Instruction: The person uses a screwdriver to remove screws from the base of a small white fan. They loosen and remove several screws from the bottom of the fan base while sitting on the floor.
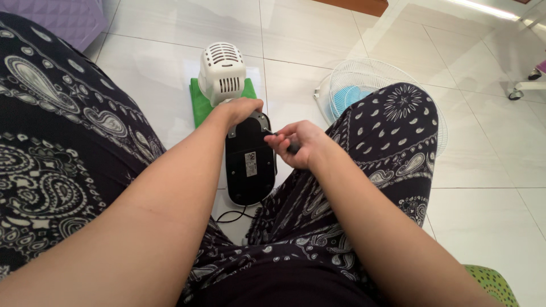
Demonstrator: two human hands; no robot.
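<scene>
From the head camera, the left hand (242, 109) clasps the top of the black fan base (249, 159), steadying it on the floor (489, 170) below the white motor housing (222, 73). The right hand (298, 143) grips a screwdriver (280, 138), its tip at the base's edge.

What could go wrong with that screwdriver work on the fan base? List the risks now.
1. The right hand drives a thin screwdriver close to the left hand; a slip might jab its fingers.
2. The fan body lies on smooth floor tiles, steadied by one hand only, so it may slide or roll.
3. The black cord loops near the legs and could snag.
</scene>
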